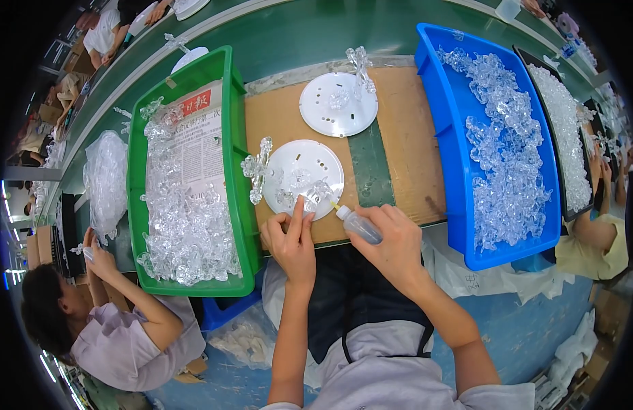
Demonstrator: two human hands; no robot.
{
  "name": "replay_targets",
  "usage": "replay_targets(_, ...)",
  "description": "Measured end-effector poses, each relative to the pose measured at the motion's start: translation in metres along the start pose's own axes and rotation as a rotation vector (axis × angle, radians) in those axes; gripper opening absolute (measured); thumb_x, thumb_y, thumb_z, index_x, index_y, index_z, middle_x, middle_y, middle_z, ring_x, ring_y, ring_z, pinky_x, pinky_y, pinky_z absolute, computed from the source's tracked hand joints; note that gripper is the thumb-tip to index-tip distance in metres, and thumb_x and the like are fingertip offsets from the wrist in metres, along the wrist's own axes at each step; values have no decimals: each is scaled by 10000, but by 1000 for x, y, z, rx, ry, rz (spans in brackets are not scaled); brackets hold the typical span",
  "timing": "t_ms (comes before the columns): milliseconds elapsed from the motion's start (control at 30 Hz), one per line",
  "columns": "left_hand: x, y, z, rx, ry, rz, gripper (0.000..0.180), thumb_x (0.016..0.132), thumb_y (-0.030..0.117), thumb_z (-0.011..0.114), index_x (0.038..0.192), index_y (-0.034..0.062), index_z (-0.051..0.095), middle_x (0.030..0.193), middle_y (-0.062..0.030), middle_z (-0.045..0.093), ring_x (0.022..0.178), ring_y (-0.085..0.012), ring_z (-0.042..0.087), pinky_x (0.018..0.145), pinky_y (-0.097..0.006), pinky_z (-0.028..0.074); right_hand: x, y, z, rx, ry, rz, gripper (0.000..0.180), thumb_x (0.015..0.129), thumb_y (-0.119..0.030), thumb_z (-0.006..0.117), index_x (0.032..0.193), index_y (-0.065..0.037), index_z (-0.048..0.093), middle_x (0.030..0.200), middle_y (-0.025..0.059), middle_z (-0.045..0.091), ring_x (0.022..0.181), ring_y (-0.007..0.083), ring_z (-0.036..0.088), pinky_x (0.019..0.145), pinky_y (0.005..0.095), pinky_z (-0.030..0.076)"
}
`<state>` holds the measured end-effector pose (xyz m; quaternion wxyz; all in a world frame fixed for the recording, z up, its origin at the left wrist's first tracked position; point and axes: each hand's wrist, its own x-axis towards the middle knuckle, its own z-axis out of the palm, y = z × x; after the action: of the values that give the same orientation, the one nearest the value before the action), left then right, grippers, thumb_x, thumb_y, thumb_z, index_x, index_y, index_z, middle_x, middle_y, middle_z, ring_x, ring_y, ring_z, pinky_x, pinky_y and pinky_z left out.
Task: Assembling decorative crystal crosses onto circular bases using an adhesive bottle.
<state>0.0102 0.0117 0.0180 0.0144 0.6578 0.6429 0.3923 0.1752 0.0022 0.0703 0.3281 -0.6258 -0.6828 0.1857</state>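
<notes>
My right hand (391, 242) is wrapped round a small squeeze bottle (363, 227) with a white cap and a thin yellowish nozzle. The bottle tilts up to the left, its tip close to a clear plastic piece (319, 197) at the right side of the nearer white disc (303, 152). With fingers pinched together, my left hand (292, 249) holds that piece at the disc's near edge; the fingertips partly hide the contact. More clear parts (296, 179) lie on this disc, and a clear branched ornament (257, 171) stands at its left rim.
Beyond it lies a second white disc (323, 113) with a clear ornament (361, 72) at its rim. A green bin (236, 205) on the left and a blue bin (460, 205) on the right hold clear pieces. A co-worker (132, 328) sits at the left.
</notes>
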Motion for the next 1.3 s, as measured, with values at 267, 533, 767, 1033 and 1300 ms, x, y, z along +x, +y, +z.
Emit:
replay_targets(267, 0, 0, 1, 1, 1, 8, 386, 725, 106, 736, 1106, 138, 682, 776, -48, 427, 760, -220, 430, 686, -335, 371, 1, -1, -4, -17, -27, 37, 301, 669, -175, 754, 929, -56, 658, 768, 85, 604, 706, 252, 609, 612, 334, 485)
replay_targets(533, 0, 1, 1, 6, 20, 51, 406, 721, 116, 745, 1120, 148, 677, 755, -38, 425, 750, -218, 430, 667, -331, 352, -8, -3, -19, 124, -33, 115, 351, 661, -135, 780, 965, -25, 644, 792, 96, 619, 701, 200, 637, 639, 289, 500)
replay_targets(767, -3, 9, 6, 38, 64, 13, 397, 725, 104, 744, 1116, 125, 676, 771, -40, 447, 779, -233, 433, 684, -357, 389, -17, -7, -13, 117, -80, 84, 352, 663, -133, 783, 964, -27, 636, 801, 91, 622, 696, 189, 633, 629, 282, 500)
replay_targets(1033, -1, 26, -21, -144, 203, -88, 230, 855, 37, 614, 1083, 44, 648, 903, -121, 519, 689, -198, 518, 579, -308, 440, -19, -17, 4, 150, -62, 81, 307, 664, -174, 773, 901, -47, 625, 796, 81, 618, 690, 209, 629, 617, 295, 497)
replay_targets(1300, 34, 22, -24, -453, -25, -392, 301, 876, 51, 594, 1173, 2, 592, 594, 0, 436, 530, -64, 358, 475, -231, 317, -8, -29, 17, 112, -48, 0, 309, 663, -230, 758, 889, -68, 623, 759, 72, 594, 692, 244, 602, 599, 339, 479)
